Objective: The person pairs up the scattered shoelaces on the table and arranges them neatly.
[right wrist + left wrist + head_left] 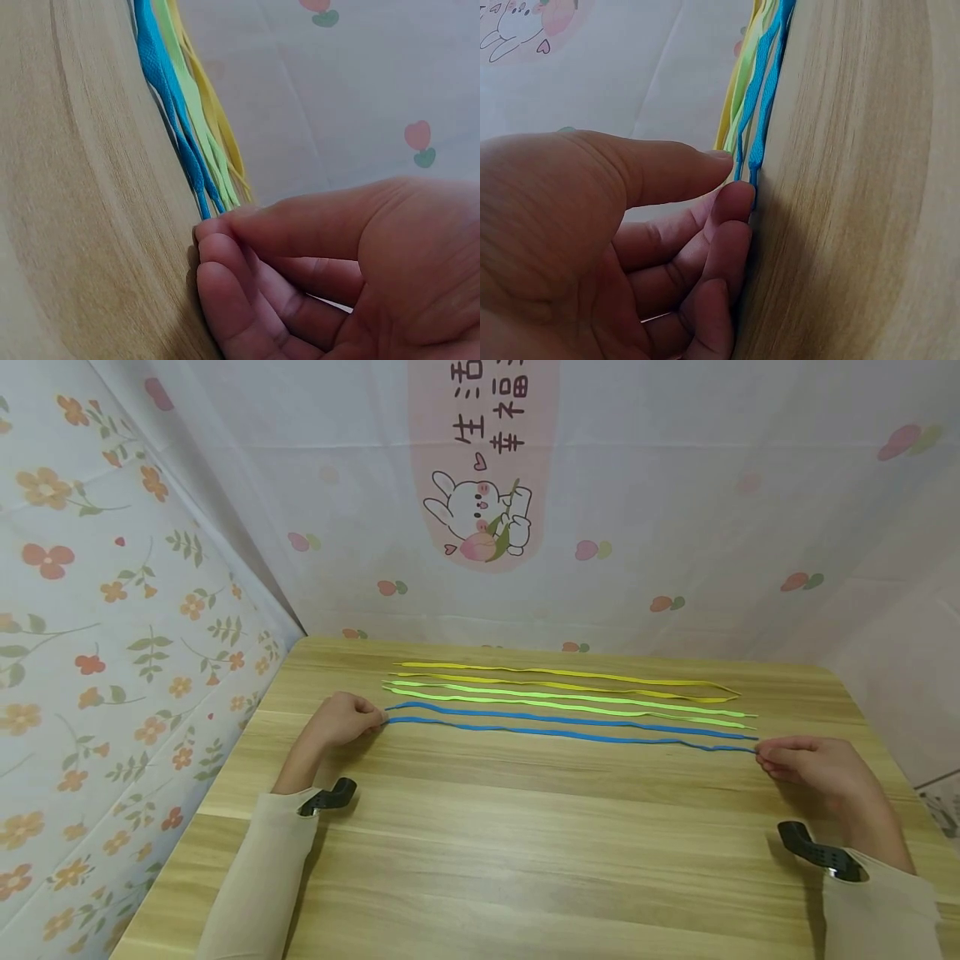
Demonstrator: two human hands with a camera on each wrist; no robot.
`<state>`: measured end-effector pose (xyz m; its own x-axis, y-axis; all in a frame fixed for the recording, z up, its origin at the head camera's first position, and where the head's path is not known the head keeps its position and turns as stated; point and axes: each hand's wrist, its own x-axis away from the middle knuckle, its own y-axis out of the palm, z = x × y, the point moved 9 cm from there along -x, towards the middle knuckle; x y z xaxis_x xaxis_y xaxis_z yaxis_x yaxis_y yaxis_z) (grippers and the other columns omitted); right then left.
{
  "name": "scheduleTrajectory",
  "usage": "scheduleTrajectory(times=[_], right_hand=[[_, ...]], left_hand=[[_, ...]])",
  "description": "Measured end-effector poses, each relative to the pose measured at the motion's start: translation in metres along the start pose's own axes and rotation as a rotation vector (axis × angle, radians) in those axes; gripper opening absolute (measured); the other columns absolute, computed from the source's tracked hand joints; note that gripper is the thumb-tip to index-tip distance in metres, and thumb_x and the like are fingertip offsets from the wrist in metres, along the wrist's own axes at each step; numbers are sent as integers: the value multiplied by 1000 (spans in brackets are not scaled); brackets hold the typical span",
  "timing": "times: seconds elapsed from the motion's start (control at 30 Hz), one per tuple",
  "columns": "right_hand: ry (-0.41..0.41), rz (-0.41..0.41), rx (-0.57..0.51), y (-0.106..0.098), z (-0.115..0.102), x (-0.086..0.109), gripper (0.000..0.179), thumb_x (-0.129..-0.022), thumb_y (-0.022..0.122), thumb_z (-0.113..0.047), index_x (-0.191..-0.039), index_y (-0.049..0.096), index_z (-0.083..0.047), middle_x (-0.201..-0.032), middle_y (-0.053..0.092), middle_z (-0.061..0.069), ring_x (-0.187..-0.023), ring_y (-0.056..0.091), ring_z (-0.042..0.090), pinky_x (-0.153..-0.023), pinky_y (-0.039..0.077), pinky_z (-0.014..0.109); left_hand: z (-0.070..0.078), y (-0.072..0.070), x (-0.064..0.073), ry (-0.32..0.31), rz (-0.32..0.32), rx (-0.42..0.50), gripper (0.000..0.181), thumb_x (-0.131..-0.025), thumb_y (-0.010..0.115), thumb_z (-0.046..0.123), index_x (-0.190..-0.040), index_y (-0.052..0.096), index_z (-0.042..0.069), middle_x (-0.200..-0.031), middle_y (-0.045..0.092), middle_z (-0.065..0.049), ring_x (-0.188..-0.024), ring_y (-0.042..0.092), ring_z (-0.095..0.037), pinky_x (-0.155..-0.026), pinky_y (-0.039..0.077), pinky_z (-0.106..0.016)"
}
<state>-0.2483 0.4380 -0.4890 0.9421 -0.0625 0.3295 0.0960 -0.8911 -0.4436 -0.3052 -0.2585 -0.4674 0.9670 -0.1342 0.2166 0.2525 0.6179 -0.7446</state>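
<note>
A pair of blue shoelaces (525, 736) lies stretched nearly parallel across the wooden table. At the left end, my left hand (345, 718) has its fingertips against the tip of the nearer blue lace. In the left wrist view a small gap shows between thumb and index finger, and the lace tip (754, 176) runs beside the index fingertip. My right hand (817, 764) pinches the other end of that lace between thumb and index finger. Two light green shoelaces (570, 696) lie just behind the blue pair. Farther back is a yellow shoelace pair (555, 672), its strands meeting at the right.
The wooden table (487, 843) extends toward me from the laces. A white printed cloth (675, 510) hangs behind the table, and a floral cloth (97, 610) hangs on the left. A black camera mount (330, 797) sticks out from the left sleeve, another (817, 852) from the right.
</note>
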Motion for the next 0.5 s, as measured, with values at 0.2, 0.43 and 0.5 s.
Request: scheduleTrajectory(times=[0.2, 0.43, 0.5], right_hand=[[10, -7, 31, 1, 0, 1, 32, -113, 58, -6, -123, 68, 24, -94, 79, -10, -82, 74, 0, -74, 62, 23], [14, -8, 46, 1, -1, 2, 36, -114, 58, -7, -125, 66, 25, -94, 79, -10, -82, 74, 0, -74, 62, 23], [12, -4, 52, 1, 0, 2, 37, -114, 58, -10, -126, 66, 25, -94, 79, -11, -82, 74, -1, -74, 62, 23]], left_hand=[[2, 0, 1, -7, -6, 0, 29, -107, 70, 26, -93, 84, 5, -90, 76, -3, -89, 64, -23, -82, 50, -37], [2, 0, 3, 5, -20, 9, 31, -108, 70, 28, -97, 84, 3, -94, 77, -7, -90, 65, -25, -83, 52, -40], [1, -1, 4, 4, -16, 18, 30, -107, 71, 30, -98, 84, 4, -95, 77, -8, -92, 66, -26, -85, 53, -41]])
